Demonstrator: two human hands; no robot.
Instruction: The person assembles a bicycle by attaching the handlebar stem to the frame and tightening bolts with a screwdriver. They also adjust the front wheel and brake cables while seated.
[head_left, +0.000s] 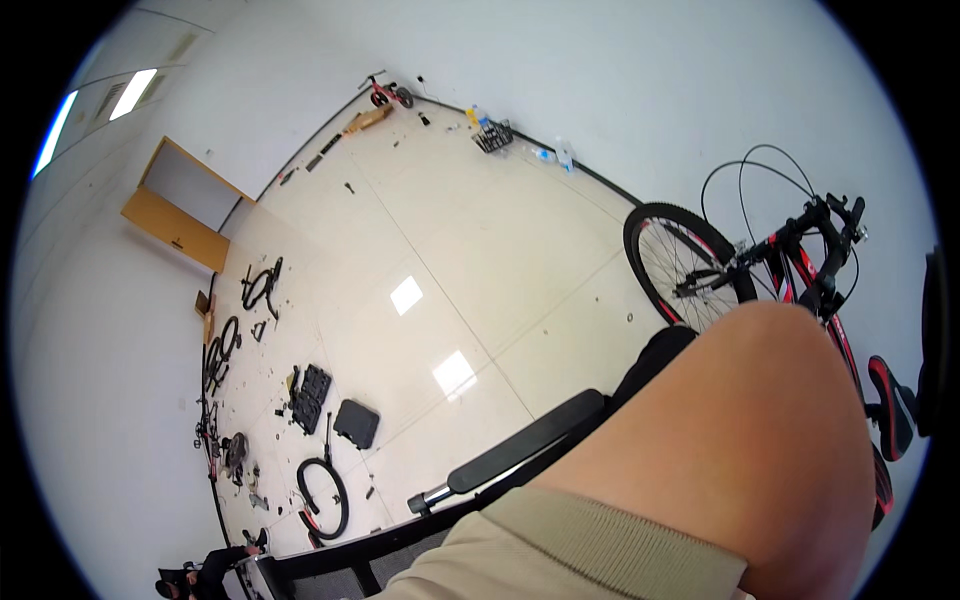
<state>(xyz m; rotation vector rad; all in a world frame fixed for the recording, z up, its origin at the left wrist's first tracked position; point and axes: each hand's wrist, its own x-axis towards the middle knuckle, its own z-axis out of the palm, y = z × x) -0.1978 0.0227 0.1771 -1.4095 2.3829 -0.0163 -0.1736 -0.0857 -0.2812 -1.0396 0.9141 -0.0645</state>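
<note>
Our bare arm (740, 440) fills the lower right of the view, with a tan ribbed sleeve (560, 545) at its near end. Neither hand shows, so we cannot tell whether either grip is apart or together.

Just below the arm runs a black padded armrest (525, 442) on a chrome stub. Behind the arm, at the right, a red and black bicycle (790, 265) stands on the pale tiled floor (470, 240); its front wheel (683, 265) is upright and its handlebar (830, 225) rises above.

Well apart, along the left wall, bicycle parts lie scattered: a loose tyre (325, 497), a flat black case (356, 423) and an open tool tray (311, 397). A wire basket (492, 136) sits against the far wall.
</note>
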